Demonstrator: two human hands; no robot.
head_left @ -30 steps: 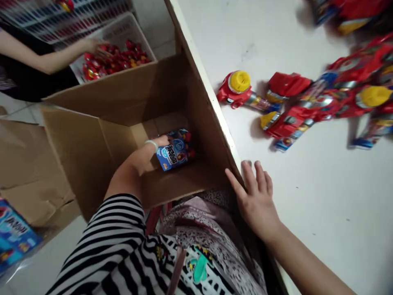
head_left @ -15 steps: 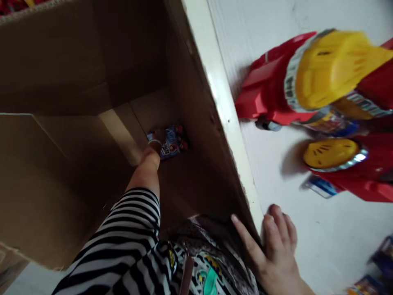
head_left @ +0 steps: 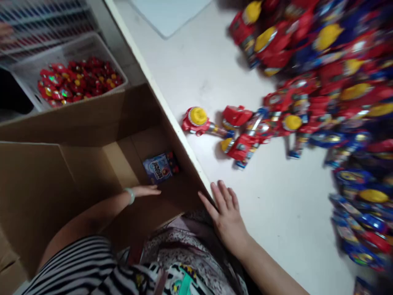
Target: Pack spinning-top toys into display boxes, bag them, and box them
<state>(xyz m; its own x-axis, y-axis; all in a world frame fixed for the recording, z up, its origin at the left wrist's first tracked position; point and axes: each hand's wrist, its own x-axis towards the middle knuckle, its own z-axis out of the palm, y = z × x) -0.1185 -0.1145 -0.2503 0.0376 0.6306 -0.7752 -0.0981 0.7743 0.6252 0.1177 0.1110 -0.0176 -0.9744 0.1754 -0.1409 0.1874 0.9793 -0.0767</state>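
Note:
My left hand [head_left: 145, 191], with a pale bracelet at its wrist, is inside a deep cardboard box [head_left: 33, 180]. Its fingers are stretched out and hold nothing. Just beyond them a blue printed packet [head_left: 159, 168] lies on the box floor, apart from the hand, with small dark red pieces at its right end. My right hand [head_left: 229, 219] rests with spread fingers on the edge of the white table [head_left: 276, 205], nothing in it. Near it on the table lie red toys with yellow caps, one of them a single red-and-yellow toy [head_left: 197, 121].
A large pile of red, yellow and blue packaged toys [head_left: 331, 94] covers the table's right side. Behind the box stands a white crate [head_left: 118, 67] holding many small red and yellow pieces. A pale board [head_left: 172, 16] lies at the far table edge. Another person's hand [head_left: 6, 32] shows at far left.
My left hand has let go of the blue packet and drawn back from it. The view has pulled back, showing more of the table and the crate. My right hand stays at the table edge.

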